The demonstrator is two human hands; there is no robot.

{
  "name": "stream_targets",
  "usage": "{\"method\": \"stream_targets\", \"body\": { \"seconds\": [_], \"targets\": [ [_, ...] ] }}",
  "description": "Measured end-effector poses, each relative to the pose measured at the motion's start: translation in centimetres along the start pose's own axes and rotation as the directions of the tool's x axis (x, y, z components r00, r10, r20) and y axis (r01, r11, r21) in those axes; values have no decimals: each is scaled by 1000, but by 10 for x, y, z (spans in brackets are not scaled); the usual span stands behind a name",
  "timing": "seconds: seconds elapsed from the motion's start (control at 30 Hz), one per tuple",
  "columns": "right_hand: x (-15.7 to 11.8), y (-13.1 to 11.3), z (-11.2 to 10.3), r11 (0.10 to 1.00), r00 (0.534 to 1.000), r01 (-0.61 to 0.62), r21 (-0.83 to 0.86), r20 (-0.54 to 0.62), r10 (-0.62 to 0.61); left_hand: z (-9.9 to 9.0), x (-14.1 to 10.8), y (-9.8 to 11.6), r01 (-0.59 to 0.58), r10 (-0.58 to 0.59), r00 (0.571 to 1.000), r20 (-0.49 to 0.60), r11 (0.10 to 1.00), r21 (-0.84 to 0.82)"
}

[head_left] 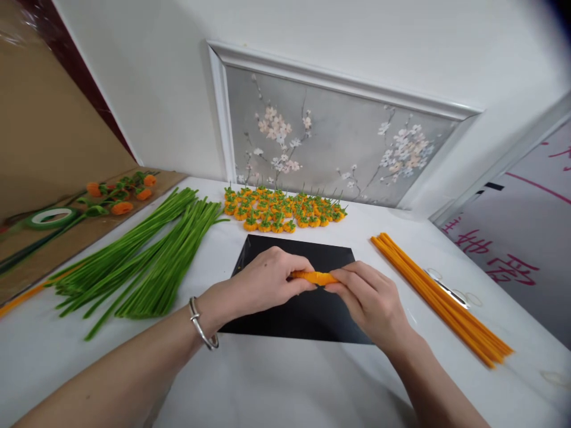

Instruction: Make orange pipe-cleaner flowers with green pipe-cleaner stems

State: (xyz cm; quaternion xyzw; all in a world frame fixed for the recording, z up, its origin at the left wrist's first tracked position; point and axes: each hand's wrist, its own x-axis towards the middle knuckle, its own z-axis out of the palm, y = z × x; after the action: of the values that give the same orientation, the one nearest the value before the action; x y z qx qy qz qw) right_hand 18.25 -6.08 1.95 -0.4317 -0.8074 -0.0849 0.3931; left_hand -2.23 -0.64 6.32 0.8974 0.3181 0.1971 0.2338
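Between my two hands is a short length of bent orange pipe cleaner, held level above a black mat. The fingers of my left hand pinch its left end. At its right end, my right hand grips it between thumb and fingers. Beyond the mat stand several rows of small orange pipe-cleaner pieces with green tops. Long green pipe cleaners lie in a loose bundle to the left, and straight orange pipe cleaners lie in a bundle to the right.
A silver tool, perhaps tweezers, lies by the orange bundle. At the far left, a brown board carries a roll of green tape and orange flowers on green stems. A framed floral panel rises behind the white table.
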Motion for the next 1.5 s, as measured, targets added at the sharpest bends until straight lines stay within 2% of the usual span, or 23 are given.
{"method": "stream_targets", "body": {
  "seconds": [0.1, 0.17, 0.3, 0.43, 0.53, 0.67, 0.83, 0.97, 1.27, 1.4, 1.5],
  "targets": [
    [0, -1, -1, 998, 998, -52, 42, -16, 53, 5, -1, 1, 8, -1, 994, -113, 998, 58],
    [1, -1, -1, 996, 997, -78, 49, -19, 79, 8, -2, 3, 10, 6, 989, -148, 994, 106],
    [2, -1, -1, 994, 996, -85, 67, -20, 86, 7, -3, 7, -8, 23, 995, -95, 988, 155],
    [4, -5, 1, 991, 998, -55, 118, -20, 58, 4, -3, 11, -47, 46, 999, 24, 997, 65],
    [4, -9, 0, 974, 994, -111, 195, 17, 109, 4, -2, 12, -65, 64, 996, 55, 998, 5],
    [5, -7, -6, 942, 980, -198, 272, 57, 190, 4, -3, 11, -44, 44, 998, 38, 999, 19],
    [5, -4, -6, 959, 985, -174, 224, 55, 165, 3, -4, 12, -40, 38, 998, 50, 998, 46],
    [5, -5, -1, 969, 986, -165, 181, 20, 165, 8, -4, 12, -74, 74, 997, 10, 996, 53],
    [8, -6, -1, 954, 982, -185, 238, 78, 171, 15, -4, 8, -86, 107, 991, -76, 965, 247],
    [7, 1, -2, 952, 978, -201, 229, 95, 183, 16, -3, 1, -79, 112, 990, -84, 940, 331],
    [7, 10, -3, 947, 969, -247, 208, 79, 235, 16, 0, -6, -55, 96, 989, -108, 940, 336]
  ]
}}
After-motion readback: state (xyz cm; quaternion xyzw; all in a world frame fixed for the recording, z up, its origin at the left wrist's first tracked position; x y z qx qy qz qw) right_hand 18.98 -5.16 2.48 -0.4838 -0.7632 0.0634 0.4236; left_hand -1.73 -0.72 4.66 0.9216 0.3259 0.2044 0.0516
